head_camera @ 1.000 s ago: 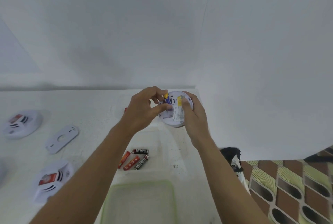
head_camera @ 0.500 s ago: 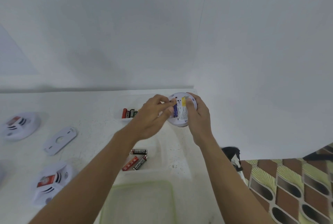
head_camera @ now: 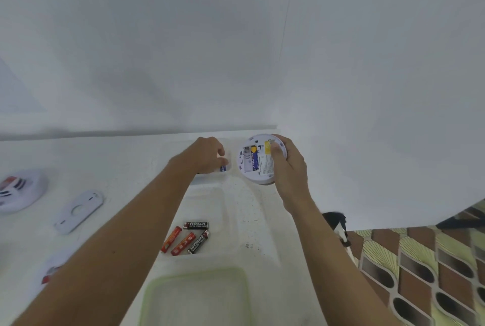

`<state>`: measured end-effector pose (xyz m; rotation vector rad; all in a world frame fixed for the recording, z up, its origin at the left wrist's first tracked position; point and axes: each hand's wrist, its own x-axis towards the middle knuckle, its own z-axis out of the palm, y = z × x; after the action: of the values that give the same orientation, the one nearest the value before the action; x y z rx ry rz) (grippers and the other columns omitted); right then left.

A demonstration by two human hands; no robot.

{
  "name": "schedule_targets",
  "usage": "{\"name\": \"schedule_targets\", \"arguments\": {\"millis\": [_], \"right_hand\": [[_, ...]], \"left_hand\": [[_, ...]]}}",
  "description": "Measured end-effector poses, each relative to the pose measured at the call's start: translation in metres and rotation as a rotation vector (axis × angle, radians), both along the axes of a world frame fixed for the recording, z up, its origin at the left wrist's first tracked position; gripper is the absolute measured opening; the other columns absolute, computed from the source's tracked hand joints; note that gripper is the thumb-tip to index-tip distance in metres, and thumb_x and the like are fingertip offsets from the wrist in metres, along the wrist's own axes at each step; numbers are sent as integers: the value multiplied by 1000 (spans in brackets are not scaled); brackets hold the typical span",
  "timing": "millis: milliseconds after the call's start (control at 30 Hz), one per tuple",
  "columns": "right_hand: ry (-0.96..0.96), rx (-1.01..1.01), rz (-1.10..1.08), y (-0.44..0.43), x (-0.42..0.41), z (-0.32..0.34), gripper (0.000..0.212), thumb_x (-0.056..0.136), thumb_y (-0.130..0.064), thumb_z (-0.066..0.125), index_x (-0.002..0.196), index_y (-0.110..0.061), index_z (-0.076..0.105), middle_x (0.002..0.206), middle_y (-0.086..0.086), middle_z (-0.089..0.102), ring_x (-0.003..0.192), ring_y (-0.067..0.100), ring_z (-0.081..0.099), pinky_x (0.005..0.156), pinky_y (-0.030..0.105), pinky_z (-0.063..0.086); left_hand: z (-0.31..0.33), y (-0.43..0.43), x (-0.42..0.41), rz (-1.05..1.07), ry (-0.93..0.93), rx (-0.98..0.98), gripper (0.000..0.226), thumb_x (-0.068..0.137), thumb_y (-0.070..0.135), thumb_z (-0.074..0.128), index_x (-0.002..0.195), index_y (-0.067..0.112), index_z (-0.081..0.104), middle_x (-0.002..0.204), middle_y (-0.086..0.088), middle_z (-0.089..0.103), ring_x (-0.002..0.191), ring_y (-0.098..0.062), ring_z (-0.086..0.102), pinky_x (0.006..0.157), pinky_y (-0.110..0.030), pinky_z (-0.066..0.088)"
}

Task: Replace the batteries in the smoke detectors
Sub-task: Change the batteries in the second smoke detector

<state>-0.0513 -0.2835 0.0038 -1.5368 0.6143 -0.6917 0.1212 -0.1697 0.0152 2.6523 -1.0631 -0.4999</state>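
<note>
White plastic smoke detector [head_camera: 249, 172] was held clear of the worktop [head_camera: 118, 165] in the right hand [head_camera: 288, 170], near the far right corner by the wall. Its back faced the camera. The fingers were wrapped round the right rim, and the thumb lay across the yellow label. One blue-and-yellow battery [head_camera: 253, 159] sat lengthwise in the open compartment, and the slot to its left showed bare metal contacts.

Left hand [head_camera: 210, 155] was just left of the detector, apart from it, fingers curled down over a small clear tub [head_camera: 226, 173] on the worktop. A blue-labelled cell [head_camera: 223, 168] showed just under the fingertips. I could not tell whether the hand had hold of it.

Four loose batteries lay nearer the camera on a shallow clear tray [head_camera: 210, 202]:
- two red cells [head_camera: 171, 239], side by side and slanted
- one black Eveready cell [head_camera: 196, 225] lying crosswise above them
- a second black cell [head_camera: 198, 241] beside the reds

Green-rimmed container [head_camera: 194, 273] stood at the near edge, between the two forearms.

Far left: a second smoke detector [head_camera: 19, 191] lay face up, with a white mounting plate [head_camera: 78, 211] lying flat to its right, apart from it. A third detector [head_camera: 51, 274] was mostly hidden behind the left forearm. Patterned floor tiles [head_camera: 420, 273] showed past the worktop's right edge.
</note>
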Motion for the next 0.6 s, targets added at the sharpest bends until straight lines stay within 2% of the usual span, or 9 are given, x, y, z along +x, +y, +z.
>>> {"name": "schedule_targets", "arguments": {"millis": [100,200,267,367,500,600], "right_hand": [[17,7,10,1,0,-2,21,106,-24,46,120,-25,62,106,-10,68,89,-2,64,64,13,51],[32,4,16,2,0,-2,22,106,-24,46,122,-24,61,106,-10,67,88,-4,64,65,13,51],[31,9,15,3,0,-2,22,106,-24,46,121,-24,62,105,-12,67,86,-7,64,65,12,50],[31,12,12,6,0,-2,21,105,-25,47,120,-26,62,104,-13,67,89,-3,64,67,15,51],[30,-1,-10,11,1,0,22,105,-26,47,121,-24,62,104,-13,67,93,3,64,72,21,53],[43,-15,-17,15,3,0,24,105,-26,47,124,-23,61,107,-9,67,95,4,63,72,21,53]], "left_hand": [[-2,-2,1,22,38,17,29,85,30,73,107,12,69,102,-7,71,91,-21,67,78,-30,52],[-4,0,0,51,50,-29,23,80,25,75,98,12,71,94,-2,70,88,-18,65,70,-25,47],[-6,2,-1,78,58,-67,18,77,18,74,92,11,69,90,1,66,85,-17,61,65,-22,44],[-2,8,-3,147,101,-163,18,73,13,74,88,14,63,86,3,66,78,-15,61,57,-19,44],[16,22,-21,239,84,-530,19,82,13,71,96,19,60,80,9,67,67,-6,65,45,-13,46],[27,33,-42,271,33,-837,22,85,14,71,104,20,63,83,10,70,73,4,66,59,-7,48]]}}
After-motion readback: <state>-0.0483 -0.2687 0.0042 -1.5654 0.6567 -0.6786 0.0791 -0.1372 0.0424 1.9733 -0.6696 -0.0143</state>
